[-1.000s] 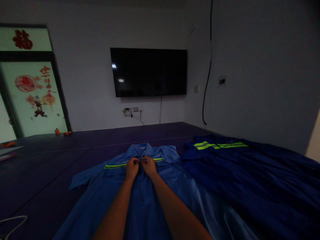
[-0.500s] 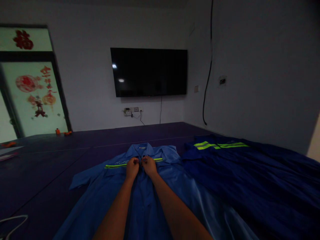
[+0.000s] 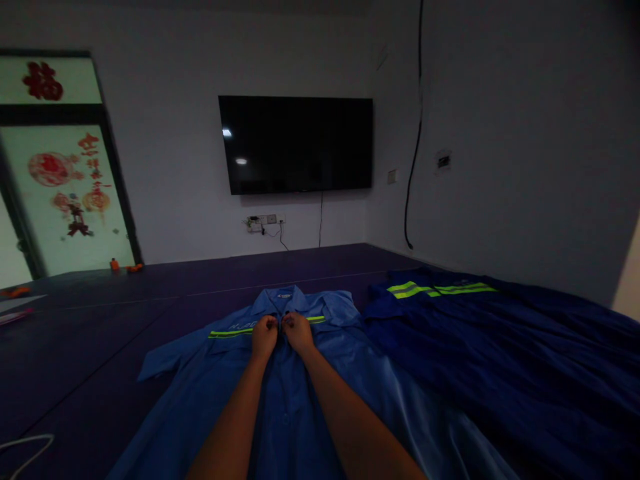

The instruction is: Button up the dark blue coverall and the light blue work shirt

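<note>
Left hand: your left hand (image 3: pixel 263 335) is curled tight, fingertips pinching the front edge of the light blue shirt (image 3: pixel 210 380) at chest height.
Right hand: your right hand (image 3: pixel 299 331) is closed the same way on the opposite front edge, its knuckles nearly touching your left hand.
Shirt: it lies flat and face up under both hands, with its collar (image 3: pixel 284 298) just beyond your fingertips and a sleeve spread out to the left of your left hand.
Stripe: the yellow reflective stripe (image 3: pixel 230 331) runs sideways out from under both hands.
Button or fastener: too small and dark to tell.
Right of your right hand: a dark blue garment (image 3: pixel 500 347) lies spread, touching the shirt's edge.
Far beyond your hands: a black TV (image 3: pixel 296 143) hangs on the wall.
Near your left elbow: a white cable (image 3: pixel 25 450) lies on the dark mat (image 3: pixel 75 333).
</note>
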Demonstrator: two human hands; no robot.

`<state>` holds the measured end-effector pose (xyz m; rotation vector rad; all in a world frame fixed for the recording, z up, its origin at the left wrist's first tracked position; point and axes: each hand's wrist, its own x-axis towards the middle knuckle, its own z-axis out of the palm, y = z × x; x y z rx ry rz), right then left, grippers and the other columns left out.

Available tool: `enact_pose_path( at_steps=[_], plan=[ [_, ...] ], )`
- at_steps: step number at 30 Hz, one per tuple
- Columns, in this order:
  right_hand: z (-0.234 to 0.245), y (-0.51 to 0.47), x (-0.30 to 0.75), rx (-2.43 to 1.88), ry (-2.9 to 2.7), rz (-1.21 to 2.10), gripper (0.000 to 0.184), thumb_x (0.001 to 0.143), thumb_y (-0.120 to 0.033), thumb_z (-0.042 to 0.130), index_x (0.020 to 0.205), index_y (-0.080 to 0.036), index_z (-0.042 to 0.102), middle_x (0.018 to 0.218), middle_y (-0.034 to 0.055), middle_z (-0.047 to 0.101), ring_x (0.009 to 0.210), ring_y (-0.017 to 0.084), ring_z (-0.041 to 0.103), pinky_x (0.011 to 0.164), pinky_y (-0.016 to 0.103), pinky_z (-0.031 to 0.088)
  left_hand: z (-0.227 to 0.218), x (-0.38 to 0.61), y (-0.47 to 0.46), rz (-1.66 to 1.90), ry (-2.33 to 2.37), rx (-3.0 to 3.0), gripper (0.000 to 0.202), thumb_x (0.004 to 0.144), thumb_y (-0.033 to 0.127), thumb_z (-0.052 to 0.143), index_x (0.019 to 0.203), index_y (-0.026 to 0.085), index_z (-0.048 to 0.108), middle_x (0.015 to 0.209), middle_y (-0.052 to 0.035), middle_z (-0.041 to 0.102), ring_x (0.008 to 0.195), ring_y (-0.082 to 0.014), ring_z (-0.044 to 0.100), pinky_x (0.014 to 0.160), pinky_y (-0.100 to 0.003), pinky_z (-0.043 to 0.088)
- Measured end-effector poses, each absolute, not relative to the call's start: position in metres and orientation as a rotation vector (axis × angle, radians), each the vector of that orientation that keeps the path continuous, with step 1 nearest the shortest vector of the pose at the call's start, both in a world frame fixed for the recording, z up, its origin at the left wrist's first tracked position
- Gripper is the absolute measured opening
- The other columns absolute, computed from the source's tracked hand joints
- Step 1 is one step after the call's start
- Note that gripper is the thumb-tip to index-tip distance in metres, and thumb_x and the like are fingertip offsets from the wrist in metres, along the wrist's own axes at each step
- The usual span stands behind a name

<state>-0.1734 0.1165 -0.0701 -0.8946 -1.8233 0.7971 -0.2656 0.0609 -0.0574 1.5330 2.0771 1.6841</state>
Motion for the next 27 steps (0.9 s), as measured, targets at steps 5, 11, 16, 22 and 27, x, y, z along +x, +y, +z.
enact_pose_path(
  at_steps=[5,11,16,22,27],
  plan=[
    [-0.0709,0.1173,-0.174,-0.906,-1.822,0.795,0.015,0.071,-0.016,0.05,0.078,-0.015,0.063,0.066,0.0029,0.064,0.059,0.013,0.059,0.055,0.019,0.042,-0.0567,-0.2654,0.0601,1.681,2.074,1.544,0.013,0.07,0.013,0.047,0.069,0.016,0.059,0.072,-0.0036,0.064,0.071,-0.0147,0.059,0.068,-0.026,0.044],
    [-0.0692,0.1157,-0.1732,-0.903,-1.836,0.812,0.014,0.071,-0.015,0.05,0.076,-0.016,0.063,0.065,0.0025,0.064,0.058,0.012,0.059,0.055,0.019,0.041,-0.056,-0.2646,0.0583,1.682,2.079,1.546,0.012,0.07,0.015,0.047,0.068,0.017,0.059,0.073,-0.0034,0.065,0.072,-0.0149,0.059,0.068,-0.026,0.044],
    [-0.0679,0.114,-0.1723,-0.902,-1.82,0.826,0.015,0.071,-0.015,0.049,0.077,-0.015,0.063,0.065,0.0026,0.064,0.058,0.012,0.059,0.055,0.019,0.041,-0.057,-0.2656,0.0593,1.679,2.074,1.551,0.013,0.07,0.014,0.047,0.069,0.016,0.059,0.072,-0.0034,0.064,0.072,-0.0149,0.059,0.068,-0.026,0.043],
    [-0.0676,0.1147,-0.1723,-0.913,-1.833,0.788,0.014,0.071,-0.015,0.05,0.077,-0.016,0.063,0.065,0.0015,0.064,0.058,0.011,0.058,0.054,0.018,0.041,-0.058,-0.2669,0.0608,1.672,2.061,1.549,0.012,0.07,0.013,0.047,0.069,0.016,0.059,0.073,-0.0031,0.064,0.073,-0.0145,0.059,0.068,-0.025,0.044],
    [-0.0683,0.1153,-0.1729,-0.919,-1.828,0.813,0.015,0.071,-0.015,0.05,0.078,-0.015,0.063,0.065,0.0021,0.064,0.058,0.011,0.058,0.054,0.018,0.041,-0.0579,-0.2666,0.0608,1.67,2.073,1.53,0.014,0.07,0.011,0.046,0.07,0.016,0.059,0.073,-0.0029,0.064,0.073,-0.0143,0.059,0.069,-0.025,0.044]
  ],
)
